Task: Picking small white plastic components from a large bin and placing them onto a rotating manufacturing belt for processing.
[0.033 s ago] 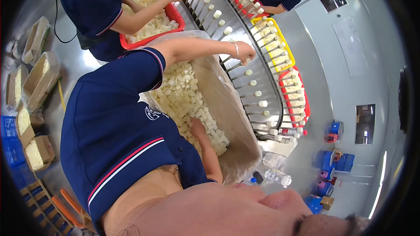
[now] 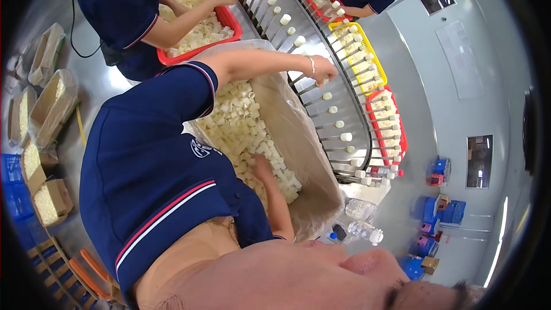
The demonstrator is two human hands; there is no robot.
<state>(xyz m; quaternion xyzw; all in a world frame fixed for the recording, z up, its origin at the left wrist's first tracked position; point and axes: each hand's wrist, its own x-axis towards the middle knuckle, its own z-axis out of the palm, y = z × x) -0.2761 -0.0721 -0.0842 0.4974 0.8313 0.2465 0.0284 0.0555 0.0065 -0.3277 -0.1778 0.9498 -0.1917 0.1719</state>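
Working over bin [image 2: 307, 163]. Has one rod [image 2: 308, 88] just past bin's 1 o'clock rim, with long axis along 8–2 o'clock. Has left hand [image 2: 326, 70] at rod's 2 o'clock end, much nearer to it than right hand [image 2: 262, 168]. Shows left fingers curled; can't tell how tightly or whether round anything. Has right hand down in bin with fingers partly hidden; can't tell spread or grip. Finds loose pieces [image 2: 238, 103] around right hand, at 8 o'clock from left hand, with rod at 1 o'clock from right hand.
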